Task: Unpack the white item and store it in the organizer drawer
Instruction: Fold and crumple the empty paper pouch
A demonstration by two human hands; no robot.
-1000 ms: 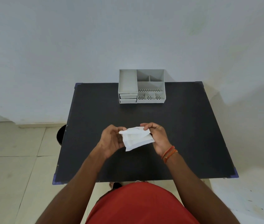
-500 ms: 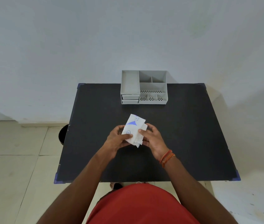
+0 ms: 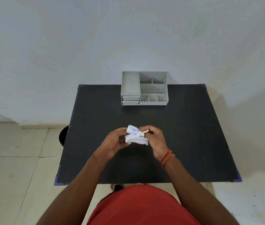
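Note:
A white packet [image 3: 135,135] with a small blue print is crumpled between both hands, a little above the black table [image 3: 185,135]. My left hand [image 3: 114,142] grips its left side and my right hand [image 3: 155,138] pinches its upper right edge. I cannot tell the wrapper from what is inside it. The grey organizer [image 3: 144,88] stands at the table's far edge, with two shut drawers [image 3: 130,100] stacked at its front left.
The organizer's open compartments sit to the right of the drawers. A dark round bin [image 3: 63,135] shows on the floor past the table's left edge. The white wall runs right behind the organizer. Tiled floor lies to the left.
The packet was flat, then turned up to show its blue print; now it is bunched and twisted between the hands. Both hands stayed over the table's middle.

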